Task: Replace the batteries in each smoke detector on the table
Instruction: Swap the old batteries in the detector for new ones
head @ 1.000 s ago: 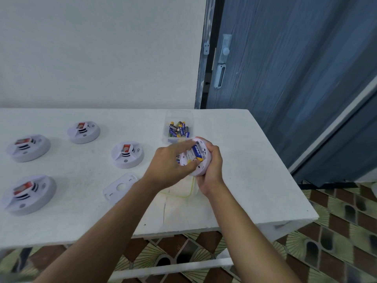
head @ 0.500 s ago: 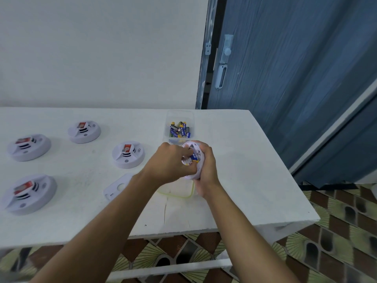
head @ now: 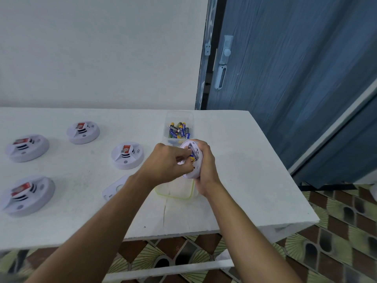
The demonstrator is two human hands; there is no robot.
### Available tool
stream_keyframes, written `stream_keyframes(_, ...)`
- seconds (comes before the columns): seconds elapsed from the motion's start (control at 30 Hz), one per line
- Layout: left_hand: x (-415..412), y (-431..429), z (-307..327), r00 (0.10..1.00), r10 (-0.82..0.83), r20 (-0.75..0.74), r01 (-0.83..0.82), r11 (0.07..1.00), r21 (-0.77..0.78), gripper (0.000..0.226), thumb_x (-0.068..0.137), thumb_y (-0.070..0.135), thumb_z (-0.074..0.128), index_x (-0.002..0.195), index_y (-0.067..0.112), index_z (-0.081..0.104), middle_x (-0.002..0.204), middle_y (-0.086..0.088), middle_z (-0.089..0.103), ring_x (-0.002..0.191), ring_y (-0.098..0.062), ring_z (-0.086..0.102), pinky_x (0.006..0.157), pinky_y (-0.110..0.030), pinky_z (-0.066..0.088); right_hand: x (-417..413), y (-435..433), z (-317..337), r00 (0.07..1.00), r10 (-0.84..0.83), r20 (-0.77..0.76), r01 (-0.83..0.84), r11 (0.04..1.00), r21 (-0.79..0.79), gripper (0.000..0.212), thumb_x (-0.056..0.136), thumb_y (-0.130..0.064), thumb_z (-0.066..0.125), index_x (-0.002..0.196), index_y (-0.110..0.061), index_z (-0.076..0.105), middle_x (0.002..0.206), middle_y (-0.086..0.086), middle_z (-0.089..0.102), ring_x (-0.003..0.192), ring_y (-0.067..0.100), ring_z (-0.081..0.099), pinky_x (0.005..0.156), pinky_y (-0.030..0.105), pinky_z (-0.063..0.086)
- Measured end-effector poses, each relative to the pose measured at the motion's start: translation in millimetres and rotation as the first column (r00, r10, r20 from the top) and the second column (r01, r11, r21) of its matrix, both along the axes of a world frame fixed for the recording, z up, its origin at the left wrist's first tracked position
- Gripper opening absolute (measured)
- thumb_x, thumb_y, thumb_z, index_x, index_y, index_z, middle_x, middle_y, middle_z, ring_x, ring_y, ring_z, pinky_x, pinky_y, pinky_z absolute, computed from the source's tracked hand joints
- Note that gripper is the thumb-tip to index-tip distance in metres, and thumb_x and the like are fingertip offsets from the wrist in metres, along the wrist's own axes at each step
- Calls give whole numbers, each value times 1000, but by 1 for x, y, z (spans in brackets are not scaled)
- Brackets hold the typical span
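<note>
Cradling the smoke detector on edge above the counter, near the tub of batteries, the right grip wraps its rim; the left grip pinches a battery in the open back. Light, stiff, smooth plastic, probably slippery: best held by the rim

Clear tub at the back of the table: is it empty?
No, the clear tub holds a heap of loose batteries, blue and yellow ones among them.

left hand: fingers curled, pinching battery
right hand: wrapped round smoke detector, opposite left grip
</note>
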State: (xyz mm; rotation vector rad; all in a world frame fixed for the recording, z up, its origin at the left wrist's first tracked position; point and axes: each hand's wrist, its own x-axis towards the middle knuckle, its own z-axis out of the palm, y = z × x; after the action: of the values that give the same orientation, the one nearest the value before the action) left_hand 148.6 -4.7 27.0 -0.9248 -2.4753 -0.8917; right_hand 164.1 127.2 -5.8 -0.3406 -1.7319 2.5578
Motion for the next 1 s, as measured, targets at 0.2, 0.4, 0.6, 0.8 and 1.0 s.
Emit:
stream_keyframes(0.2, 5, 4, 1, 956, -15, 292, -34, 986, 162, 27, 81, 30, 51, 90, 22, 75, 70, -11, 69, 60, -25, 59, 65, -36, 54, -10, -9, 1, 977, -208, -55, 214, 959, 183, 28, 81, -51, 56, 97, -31, 65, 116, 7, 65, 107, 29, 64, 92, 48, 54)
stream_keyframes(0.4, 2, 5, 3, 723, -171, 670, -179, 889, 421, 23, 83, 14, 71, 103, 25, 76, 93, 2, 77, 90, -16, 73, 87, -39, 57, -15, -1, 4, 979, -196, -60, 203, 967, 152, 7, 91, -14, 49, 92, -15, 56, 73, -18, 52, 66, 10, 49, 47, 13, 34)
stream_keyframes(0.6, -5, -10, 6, 603, -210, 769, -268, 855, 443, 31, 79, -5, 68, 107, 9, 67, 88, -6, 77, 84, -25, 73, 83, -34, 58, -15, -1, 6, 974, -224, 9, 223, 971, 89, 12, 78, -36, 55, 84, -34, 66, 87, -16, 63, 83, 15, 57, 71, 35, 44)
stream_keyframes(0.8, -12, -28, -20, 775, 97, 625, -134, 991, 12, 24, 76, 10, 66, 93, 26, 72, 79, 17, 69, 67, 10, 59, 69, -8, 42, -14, 9, 2, 968, -248, 36, 247, 968, 41, 35, 62, -53, 65, 91, -36, 73, 108, -6, 71, 110, 19, 66, 104, 46, 48)
stream_keyframes(1.0, -16, -28, -50, 912, 88, 401, 5, 974, -225, 29, 83, 8, 64, 110, 16, 72, 106, -3, 68, 96, -21, 59, 76, -18, 36, -17, 16, 3, 964, -261, 47, 262, 965, -12, 45, 59, -55, 66, 98, -32, 73, 109, -5, 71, 116, 23, 65, 103, 48, 49)
